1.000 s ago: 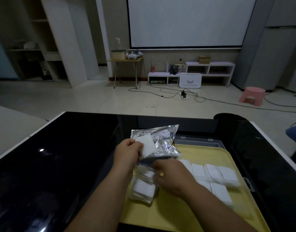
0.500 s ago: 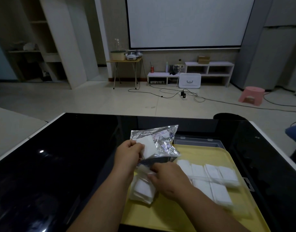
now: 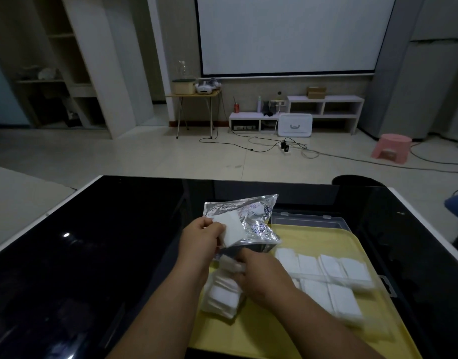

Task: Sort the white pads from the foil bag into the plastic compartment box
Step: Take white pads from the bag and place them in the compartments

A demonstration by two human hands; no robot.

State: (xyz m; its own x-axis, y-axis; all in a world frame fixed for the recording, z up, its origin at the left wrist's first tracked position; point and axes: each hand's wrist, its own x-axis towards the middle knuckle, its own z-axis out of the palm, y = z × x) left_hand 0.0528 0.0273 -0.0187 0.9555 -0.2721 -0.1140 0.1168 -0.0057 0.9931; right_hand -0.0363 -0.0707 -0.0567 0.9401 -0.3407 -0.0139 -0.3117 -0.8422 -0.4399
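Note:
The silver foil bag (image 3: pixel 251 218) is held up over the left end of the yellow tray (image 3: pixel 313 234). My left hand (image 3: pixel 200 240) grips the bag's left edge together with one white pad (image 3: pixel 231 228) pressed against the foil. At the bag's lower mouth my right hand (image 3: pixel 259 274) pinches a small white pad (image 3: pixel 229 264). A loose pile of white pads (image 3: pixel 220 296) lies on the tray below both hands. The clear plastic compartment box (image 3: pixel 378 283) sits to the right on the tray, with white pads in several of its cells (image 3: pixel 331 268).
The tray rests on a glossy black table (image 3: pixel 93 255) with a white rim. The box's clear hinged lid (image 3: pixel 308 220) lies open behind the tray. Beyond the table are bare floor, cables and a pink stool (image 3: pixel 391 149).
My right hand slid left toward the bag's mouth and now pinches a pad there. The left hand and bag stayed nearly still.

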